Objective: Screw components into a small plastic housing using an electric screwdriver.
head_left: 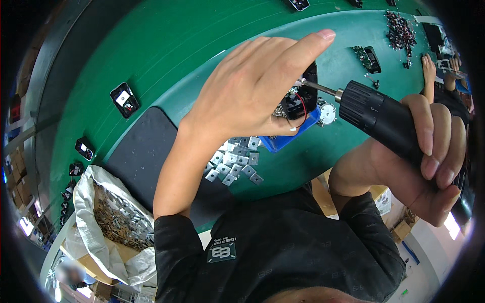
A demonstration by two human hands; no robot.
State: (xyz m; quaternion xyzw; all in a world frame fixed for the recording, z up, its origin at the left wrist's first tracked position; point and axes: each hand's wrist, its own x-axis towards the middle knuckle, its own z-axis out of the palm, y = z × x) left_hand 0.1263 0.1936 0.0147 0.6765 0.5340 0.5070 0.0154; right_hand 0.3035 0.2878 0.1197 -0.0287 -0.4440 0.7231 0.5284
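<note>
My left hand (pixel 242 88) is closed round a small black plastic housing (pixel 308 101), its thumb below and its index finger stretched out past it. A thin red wire (pixel 305 112) with a white end loops out of the housing. In my right hand (pixel 438 146) is a black electric screwdriver (pixel 379 113), gripped by its body. The screwdriver's bit (pixel 321 88) points left, and its tip meets the housing beside my left index finger. My left hand hides part of the housing, so I cannot tell whether a screw sits at the tip.
Under my hands stand a blue tray (pixel 275 145), a round metal piece (pixel 328 113) and several square metal plates (pixel 235 159). A black mat (pixel 144 146) and a white sack (pixel 91 202) of metal parts are left. Housings (pixel 124 100) line the green surface. Another person's hand (pixel 429 68) is far right.
</note>
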